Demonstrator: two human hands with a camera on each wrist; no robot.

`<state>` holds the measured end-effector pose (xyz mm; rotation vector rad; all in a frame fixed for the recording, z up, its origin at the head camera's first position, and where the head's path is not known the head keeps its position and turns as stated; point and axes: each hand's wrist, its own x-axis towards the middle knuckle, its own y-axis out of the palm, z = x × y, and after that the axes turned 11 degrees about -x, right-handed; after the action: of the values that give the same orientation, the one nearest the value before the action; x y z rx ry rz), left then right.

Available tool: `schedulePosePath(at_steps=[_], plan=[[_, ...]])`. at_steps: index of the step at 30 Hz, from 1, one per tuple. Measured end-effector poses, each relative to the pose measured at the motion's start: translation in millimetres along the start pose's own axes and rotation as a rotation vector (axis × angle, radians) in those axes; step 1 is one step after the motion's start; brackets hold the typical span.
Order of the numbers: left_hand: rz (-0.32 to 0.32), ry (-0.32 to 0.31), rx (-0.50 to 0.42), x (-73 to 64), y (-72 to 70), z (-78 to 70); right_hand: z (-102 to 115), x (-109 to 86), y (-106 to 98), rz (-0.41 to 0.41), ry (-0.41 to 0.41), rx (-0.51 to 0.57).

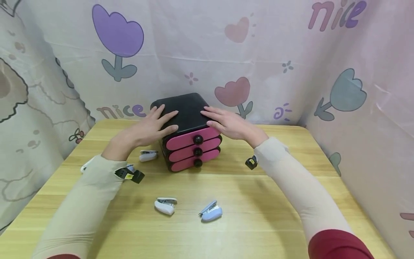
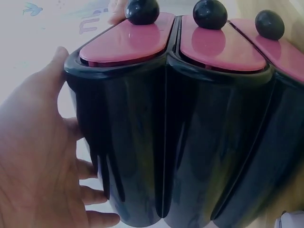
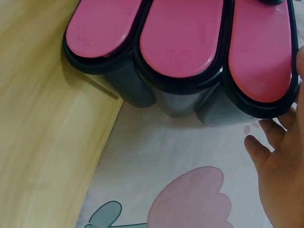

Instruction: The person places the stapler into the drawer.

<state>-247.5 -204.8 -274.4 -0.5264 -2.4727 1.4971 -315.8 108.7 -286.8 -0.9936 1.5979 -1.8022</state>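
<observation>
A small black drawer box (image 1: 185, 109) with three pink drawer fronts (image 1: 193, 151) and round black knobs stands near the back of the table, all its drawers closed. My left hand (image 1: 147, 126) lies on the left side of its top, fingers spread. On the right top edge rest the fingers of my right hand (image 1: 232, 124), fairly straight. The left wrist view shows the box's ribbed black side (image 2: 128, 137) beside my left palm (image 2: 35, 147). In the right wrist view, the right hand (image 3: 282, 166) touches the box's upper edge.
In front of the box lie a white stapler (image 1: 165, 206) and a light blue stapler (image 1: 211, 211). Another pale stapler (image 1: 148, 155) sits just left of the box. More pale items are partly hidden behind my left wrist. A printed curtain (image 1: 194, 46) hangs behind the wooden table (image 1: 252, 223).
</observation>
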Motion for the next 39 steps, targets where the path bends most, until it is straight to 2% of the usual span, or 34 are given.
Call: schedulePosePath(at_steps=[4,8,13,19,25,34,39], plan=[[0.002,0.004,-0.046,4.7,3.2,2.8,0.3,-6.6,2.6,-0.031,0.022,0.002],[0.0,0.036,-0.082,9.9,6.5,4.5,0.8,-12.7,3.2,-0.074,0.027,0.003],[0.012,0.069,-0.086,16.2,9.1,6.2,1.5,-21.1,4.7,-0.085,0.048,-0.001],[0.032,0.089,-0.055,22.1,10.1,4.5,3.5,-31.9,4.9,-0.091,0.067,-0.01],[0.042,0.132,0.017,27.8,9.4,-7.0,4.9,-47.1,3.2,-0.091,0.09,-0.021],[0.07,0.221,-0.008,41.1,13.2,-18.1,6.8,-72.5,-1.5,-0.119,0.132,-0.064],[0.07,0.26,0.021,48.6,17.1,-20.1,8.2,-83.8,-3.9,-0.132,0.149,-0.087]])
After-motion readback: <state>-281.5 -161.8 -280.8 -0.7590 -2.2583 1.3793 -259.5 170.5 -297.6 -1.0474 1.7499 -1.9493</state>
